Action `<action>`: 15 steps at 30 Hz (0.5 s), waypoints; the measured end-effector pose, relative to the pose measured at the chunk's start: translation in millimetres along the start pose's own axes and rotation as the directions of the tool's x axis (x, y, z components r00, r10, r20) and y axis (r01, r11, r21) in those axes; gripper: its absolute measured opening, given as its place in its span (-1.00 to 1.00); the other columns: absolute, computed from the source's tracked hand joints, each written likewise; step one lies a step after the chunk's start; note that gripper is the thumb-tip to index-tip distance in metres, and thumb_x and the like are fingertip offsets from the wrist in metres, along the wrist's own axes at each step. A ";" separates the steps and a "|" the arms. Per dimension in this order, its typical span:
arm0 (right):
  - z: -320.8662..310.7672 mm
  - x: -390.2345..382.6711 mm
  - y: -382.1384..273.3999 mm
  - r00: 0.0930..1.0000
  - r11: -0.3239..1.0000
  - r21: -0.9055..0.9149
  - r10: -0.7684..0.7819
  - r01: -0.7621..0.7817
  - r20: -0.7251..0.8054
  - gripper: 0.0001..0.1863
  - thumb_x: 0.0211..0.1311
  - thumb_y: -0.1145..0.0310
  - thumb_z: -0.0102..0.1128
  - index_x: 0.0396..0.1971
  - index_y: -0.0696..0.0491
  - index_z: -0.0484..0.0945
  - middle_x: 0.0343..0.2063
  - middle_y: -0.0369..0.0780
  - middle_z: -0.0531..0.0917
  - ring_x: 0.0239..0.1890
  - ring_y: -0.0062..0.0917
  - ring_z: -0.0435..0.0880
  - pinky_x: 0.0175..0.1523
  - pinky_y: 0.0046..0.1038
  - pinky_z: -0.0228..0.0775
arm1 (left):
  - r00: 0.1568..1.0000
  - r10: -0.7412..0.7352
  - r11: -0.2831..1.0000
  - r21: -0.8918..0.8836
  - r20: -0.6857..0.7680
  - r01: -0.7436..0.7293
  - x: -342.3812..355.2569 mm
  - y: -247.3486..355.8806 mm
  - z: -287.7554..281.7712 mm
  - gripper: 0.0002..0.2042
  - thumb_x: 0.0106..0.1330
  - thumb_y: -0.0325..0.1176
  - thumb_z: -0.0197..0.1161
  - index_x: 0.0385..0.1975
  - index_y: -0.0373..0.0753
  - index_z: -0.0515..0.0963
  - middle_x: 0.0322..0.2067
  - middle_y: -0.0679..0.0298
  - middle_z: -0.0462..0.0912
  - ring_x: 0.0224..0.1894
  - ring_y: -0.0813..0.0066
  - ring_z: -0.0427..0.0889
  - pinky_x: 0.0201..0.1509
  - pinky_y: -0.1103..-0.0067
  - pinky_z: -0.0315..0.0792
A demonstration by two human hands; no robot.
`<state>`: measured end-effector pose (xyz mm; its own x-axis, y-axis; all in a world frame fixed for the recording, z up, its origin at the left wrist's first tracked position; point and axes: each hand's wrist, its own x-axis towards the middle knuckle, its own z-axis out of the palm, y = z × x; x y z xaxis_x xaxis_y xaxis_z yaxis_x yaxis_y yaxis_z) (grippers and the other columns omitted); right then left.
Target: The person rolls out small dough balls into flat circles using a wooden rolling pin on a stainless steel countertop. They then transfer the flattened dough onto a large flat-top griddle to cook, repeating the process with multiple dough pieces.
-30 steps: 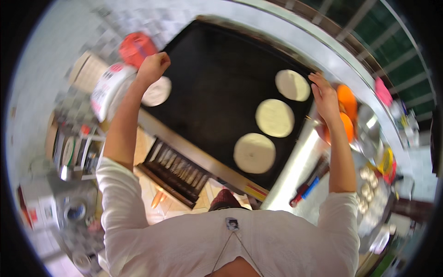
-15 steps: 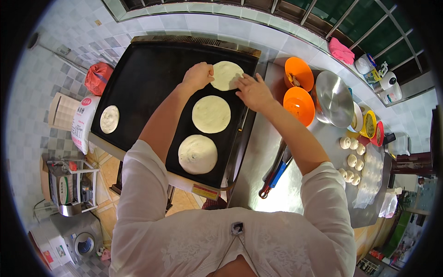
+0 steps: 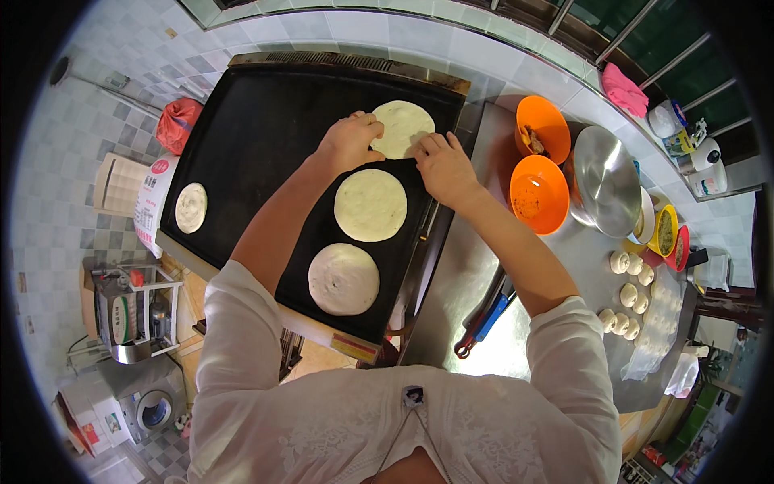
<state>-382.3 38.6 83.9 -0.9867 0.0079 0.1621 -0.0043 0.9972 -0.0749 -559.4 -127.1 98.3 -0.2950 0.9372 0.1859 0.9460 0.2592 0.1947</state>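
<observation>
My left hand (image 3: pixel 364 137) touches the left edge of the topmost pale dough round (image 3: pixel 403 127) on the black griddle (image 3: pixel 258 145), fingers curved and apart. At that round's lower right, my right hand (image 3: pixel 439 161) rests its spread, bent fingers on the rim. Below lie a middle round (image 3: pixel 370 205) and a puffier bottom round (image 3: pixel 343 279). A small round (image 3: pixel 190 207) sits by the griddle's left edge.
Right of the griddle, a steel counter (image 3: pixel 459 266) holds orange bowls (image 3: pixel 536 198), a steel bowl (image 3: pixel 605 173), blue-and-red handled utensils (image 3: pixel 488 319) and several dough balls (image 3: pixel 630 297). A red bag (image 3: pixel 177 125) and white sack (image 3: pixel 149 202) stand left.
From the griddle's two side edges, both hands have moved inward to the top dough round. Since half a second ago their position is nearly unchanged, with slightly shifted fingers. The view has straightened.
</observation>
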 end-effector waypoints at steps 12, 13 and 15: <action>-10.6 -3.4 20.2 0.978 0.997 0.006 0.072 -0.073 -0.193 -0.73 0.19 0.39 0.12 -0.15 0.10 0.67 0.01 -0.18 0.63 0.27 -0.31 0.42 0.40 -0.07 0.19 | 0.986 -0.131 0.991 -0.045 -0.105 0.126 -18.9 -11.5 -10.6 -0.81 0.10 -0.38 0.45 -0.32 -0.22 0.60 -0.28 0.25 0.64 -0.08 0.21 0.61 -0.02 0.36 0.53; -8.8 -4.1 18.0 0.985 0.999 -0.016 0.036 -0.039 -0.167 -0.73 0.20 0.38 0.13 -0.14 0.09 0.67 0.01 -0.19 0.63 0.28 -0.31 0.41 0.40 -0.05 0.18 | 0.990 -0.107 0.993 -0.060 -0.093 0.102 -20.8 -14.0 -6.2 -0.83 0.12 -0.39 0.43 -0.34 -0.21 0.59 -0.27 0.26 0.64 -0.08 0.22 0.61 -0.04 0.36 0.54; -5.6 -2.4 6.1 0.990 1.000 -0.010 0.008 -0.009 -0.144 -0.73 0.26 0.30 0.14 -0.14 0.09 0.67 0.03 -0.20 0.62 0.30 -0.32 0.39 0.41 0.00 0.15 | 0.996 -0.072 0.997 -0.046 -0.060 0.069 -19.2 -8.8 1.6 -0.82 0.11 -0.38 0.44 -0.35 -0.22 0.59 -0.27 0.26 0.64 -0.07 0.22 0.61 -0.04 0.37 0.53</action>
<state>-379.1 45.1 88.5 -0.9531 0.0262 0.3014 0.0063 0.9977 -0.0670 -561.8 -147.0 91.4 -0.3694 0.9007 0.2286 0.9163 0.3122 0.2508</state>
